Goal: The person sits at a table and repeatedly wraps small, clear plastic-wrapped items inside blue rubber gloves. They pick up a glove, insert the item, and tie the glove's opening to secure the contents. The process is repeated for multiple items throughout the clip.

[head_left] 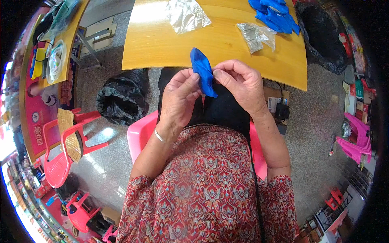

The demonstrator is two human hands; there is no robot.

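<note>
Between my two hands, just off the table's near edge, is a small folded piece of blue cloth, long and narrow with a pointed upper end. My left hand pinches its left side between thumb and fingers. On the cloth's right edge my right hand is closed in a pinch, thumb against forefinger. The exact kind of cloth article cannot be made out. More crumpled blue cloth lies at the far right of the yellow wooden table.
A clear plastic bag and a crinkled clear sheet lie on the table. Black bag-lined bins stand left and right. A pink chair is at the left, another table beyond.
</note>
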